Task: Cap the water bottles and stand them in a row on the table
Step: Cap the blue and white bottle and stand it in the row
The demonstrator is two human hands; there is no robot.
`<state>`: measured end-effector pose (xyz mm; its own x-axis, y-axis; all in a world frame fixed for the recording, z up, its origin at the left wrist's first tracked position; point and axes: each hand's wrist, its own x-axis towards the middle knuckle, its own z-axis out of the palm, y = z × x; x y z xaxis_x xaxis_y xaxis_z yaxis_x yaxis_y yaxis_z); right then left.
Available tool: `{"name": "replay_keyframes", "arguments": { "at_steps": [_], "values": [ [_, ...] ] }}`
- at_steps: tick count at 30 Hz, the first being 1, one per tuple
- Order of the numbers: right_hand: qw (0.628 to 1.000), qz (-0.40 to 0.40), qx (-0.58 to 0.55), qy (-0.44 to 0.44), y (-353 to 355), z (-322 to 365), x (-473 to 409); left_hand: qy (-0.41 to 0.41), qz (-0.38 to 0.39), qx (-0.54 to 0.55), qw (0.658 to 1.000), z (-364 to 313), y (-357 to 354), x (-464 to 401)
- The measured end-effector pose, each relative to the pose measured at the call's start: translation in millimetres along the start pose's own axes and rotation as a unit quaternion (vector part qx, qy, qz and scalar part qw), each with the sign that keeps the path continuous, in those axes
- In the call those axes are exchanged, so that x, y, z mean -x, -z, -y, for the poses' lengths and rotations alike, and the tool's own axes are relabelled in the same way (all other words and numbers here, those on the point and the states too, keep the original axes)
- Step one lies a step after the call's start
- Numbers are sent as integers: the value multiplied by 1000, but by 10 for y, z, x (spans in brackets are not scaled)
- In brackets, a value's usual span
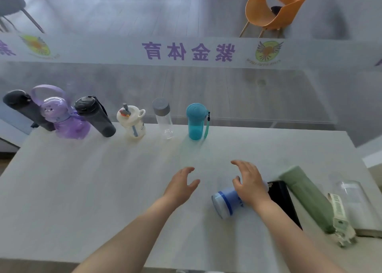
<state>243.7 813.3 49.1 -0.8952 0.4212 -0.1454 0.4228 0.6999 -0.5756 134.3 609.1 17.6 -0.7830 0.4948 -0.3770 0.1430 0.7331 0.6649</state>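
The right hand (249,181), fingers spread and relaxed and gripping nothing, hovers over the neck end of a pale blue bottle (226,202) lying on its side at lower centre-right of the frame; whether the palm touches the bottle cannot be told. The left hand (182,182) is likewise open, fingers loosely splayed above the bare bench (82,190), just left of the bottle and apart from it. The step in hand appears to be taking up this lying bottle. It would be done well by closing the right grip round the barrel, bringing the left hand to steady the base, and tipping the bottle upright before a cap is fitted, since a round body on its side is likely to roll. Six bottles already stand in a row along the far edge, from the upper left to the teal bottle (195,121) at centre, leaving free space to its right. At right lie a black item (283,200), a green bottle (308,198) and a clear container (355,202), with a labelled white piece (339,212) between them. The right hand hides the blue bottle's mouth, so its cap cannot be made out; motion blur softens both hands, and the clear container is cut by the frame edge.
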Motion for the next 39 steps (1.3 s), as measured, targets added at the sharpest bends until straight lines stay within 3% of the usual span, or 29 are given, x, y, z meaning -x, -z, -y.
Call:
{"name": "replay_keyframes", "arguments": {
  "at_steps": [7,11,21,31,39],
  "values": [
    [977,83,194,11,-64,-220,433,-7,91,13,996,31,-435,563],
    [969,101,224,22,-72,-331,532,-4,124,39,992,-23,-649,699],
    [933,92,342,66,-232,-584,552,19,65,89,994,-164,-1027,695],
    [959,34,236,154,-150,-777,634,-15,-33,138,990,-246,-1096,875],
    [991,45,47,121,-34,-876,650,-82,-124,153,977,-615,-940,932]
  ]
}}
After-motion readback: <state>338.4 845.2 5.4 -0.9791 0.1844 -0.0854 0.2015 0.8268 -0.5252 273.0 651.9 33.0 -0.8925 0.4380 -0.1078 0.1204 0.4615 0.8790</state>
